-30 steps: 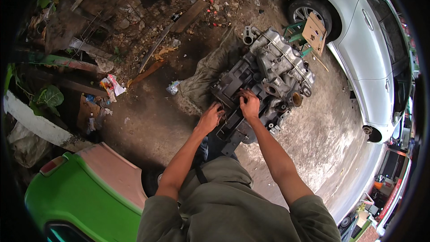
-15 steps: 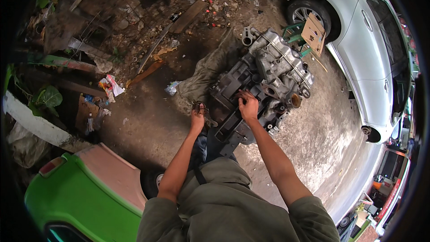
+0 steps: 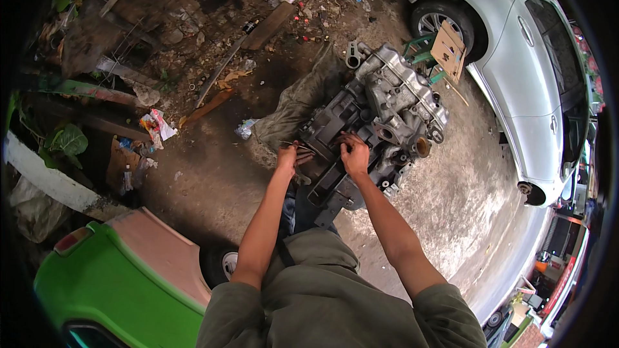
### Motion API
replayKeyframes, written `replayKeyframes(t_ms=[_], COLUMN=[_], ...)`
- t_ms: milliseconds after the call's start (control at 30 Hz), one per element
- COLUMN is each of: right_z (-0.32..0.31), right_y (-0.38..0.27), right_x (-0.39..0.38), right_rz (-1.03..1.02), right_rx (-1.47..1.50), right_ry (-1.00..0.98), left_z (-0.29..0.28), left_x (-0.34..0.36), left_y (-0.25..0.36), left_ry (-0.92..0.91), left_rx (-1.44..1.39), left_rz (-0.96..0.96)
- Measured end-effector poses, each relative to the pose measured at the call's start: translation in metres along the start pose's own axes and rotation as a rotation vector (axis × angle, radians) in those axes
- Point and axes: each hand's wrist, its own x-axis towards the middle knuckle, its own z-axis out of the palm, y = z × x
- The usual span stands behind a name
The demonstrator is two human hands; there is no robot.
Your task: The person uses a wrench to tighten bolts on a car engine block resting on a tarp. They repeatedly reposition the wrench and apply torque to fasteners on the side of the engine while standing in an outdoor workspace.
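An engine (image 3: 400,96) with a bright metal cover and a dark, greasy lower casting lies before me on the ground. My left hand (image 3: 291,160) is at the left edge of the dark casting, its thumb and forefinger pinched around something thin, too small to make out; its other fingers reach toward the casting. My right hand (image 3: 354,154) rests over the middle of the casting with bent fingers pressed together at its surface. Whatever those fingertips may hold is hidden. A grimy cloth (image 3: 293,113) lies beside the engine, beyond my left hand.
A silver car (image 3: 509,58) stands at the right, with a cardboard piece (image 3: 448,51) on a green stool (image 3: 422,48) by its wheel. At the lower left is a green car (image 3: 122,277). A wooden plank (image 3: 271,24) and scattered litter lie at the far side.
My left hand has moved slightly right and forward to the casting's edge, some fingers now stretched toward it. My right hand stays at nearly the same spot on the engine.
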Motion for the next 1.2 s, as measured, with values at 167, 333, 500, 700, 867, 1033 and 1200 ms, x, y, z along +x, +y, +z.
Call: replayKeyframes(t_ms=[167,333,500,700,867,1033,1200], right_z=[0.0,-0.002,-0.002,-0.004,-0.003,-0.001,-0.002], right_y=[-0.002,-0.004,-0.005,-0.01,-0.009,-0.003,-0.003], right_x=[0.0,0.001,0.001,0.001,0.0,0.001,0.0], right_rz=[-0.014,-0.028,-0.036,-0.001,-0.004,-0.012,0.006], right_rx=[0.003,0.011,0.018,0.006,0.001,0.02,0.01], right_ry=[0.003,0.016,0.02,0.029,0.018,0.003,0.008], left_z=[-0.006,-0.003,0.006,-0.007,-0.014,-0.017,-0.015], left_x=[0.003,0.007,-0.004,-0.052,-0.072,-0.056,-0.046], left_y=[0.005,0.008,-0.004,-0.038,-0.043,-0.03,-0.023], left_ry=[-0.006,-0.054,0.031,-0.03,-0.25,-0.194,-0.231], left_rx=[-0.178,-0.149,-0.047,0.815,1.254,1.414,1.157], left_rz=[-0.147,-0.108,0.042,0.712,1.019,0.923,0.848])
